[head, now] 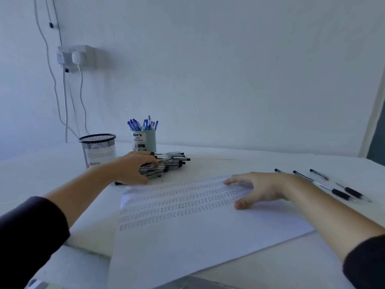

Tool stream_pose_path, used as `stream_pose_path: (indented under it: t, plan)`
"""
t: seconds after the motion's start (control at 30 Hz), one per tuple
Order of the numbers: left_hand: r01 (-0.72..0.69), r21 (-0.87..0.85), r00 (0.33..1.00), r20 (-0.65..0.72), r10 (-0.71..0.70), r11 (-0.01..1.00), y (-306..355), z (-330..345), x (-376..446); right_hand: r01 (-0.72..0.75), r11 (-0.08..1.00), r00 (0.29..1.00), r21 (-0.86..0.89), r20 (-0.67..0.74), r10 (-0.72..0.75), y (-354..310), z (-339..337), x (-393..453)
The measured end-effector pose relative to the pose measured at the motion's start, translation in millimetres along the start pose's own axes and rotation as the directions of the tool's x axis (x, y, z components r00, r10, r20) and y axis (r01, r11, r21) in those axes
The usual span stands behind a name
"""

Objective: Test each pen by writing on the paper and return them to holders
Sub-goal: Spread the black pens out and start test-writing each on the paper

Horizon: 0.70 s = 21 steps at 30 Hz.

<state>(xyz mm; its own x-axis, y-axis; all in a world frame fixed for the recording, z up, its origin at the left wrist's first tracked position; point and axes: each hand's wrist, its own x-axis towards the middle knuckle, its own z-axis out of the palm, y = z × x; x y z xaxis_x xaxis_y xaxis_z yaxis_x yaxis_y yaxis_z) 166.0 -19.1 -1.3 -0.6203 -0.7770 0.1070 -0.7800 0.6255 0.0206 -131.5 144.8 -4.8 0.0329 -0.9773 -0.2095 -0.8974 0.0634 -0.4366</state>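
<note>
A large white paper (pixel 187 236) with rows of small pen marks lies on the table in front of me. My right hand (pixel 258 189) rests flat on its upper right part, fingers spread. My left hand (pixel 135 166) reaches over a pile of black-capped pens (pixel 168 163) behind the paper, fingers curled around some of them. Behind the pile stand two holders: a black mesh cup (pixel 98 150) that looks empty, and a pale cup (pixel 143 140) full of blue pens (pixel 142 124).
Several black pens (pixel 325 185) lie loose on the table to the right of the paper. A wall socket (pixel 75 57) with hanging cables sits at the upper left. The table's near edge (pixel 208 282) runs under the paper's front corner.
</note>
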Motion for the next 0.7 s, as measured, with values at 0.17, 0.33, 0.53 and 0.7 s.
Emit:
stream_pose_path:
  t: [0.17, 0.33, 0.53, 0.7]
  plan:
    - [-0.062, 0.165, 0.993, -0.085, 0.077, 0.984, 7, -7, 3, 0.048, 0.998, 0.991, 0.035, -0.129, -0.043, -3, 11, 15]
    - [-0.098, 0.363, 0.989, -0.07, 0.132, 0.927, 23, -10, 5, -0.012, 0.992, 0.976, 0.122, -0.213, 0.038, 33, -14, -9]
    - [-0.101, 0.269, 0.992, -0.047, 0.118, 0.958, 53, -32, 11, -0.15, 0.986, 0.989, 0.071, 0.007, 0.149, 47, -25, -34]
    - [-0.239, -0.019, 0.962, -0.142, 0.233, 0.971, 101, -41, 24, -0.163, 0.985, 0.986, 0.059, 0.044, 0.16, 37, -20, -29]
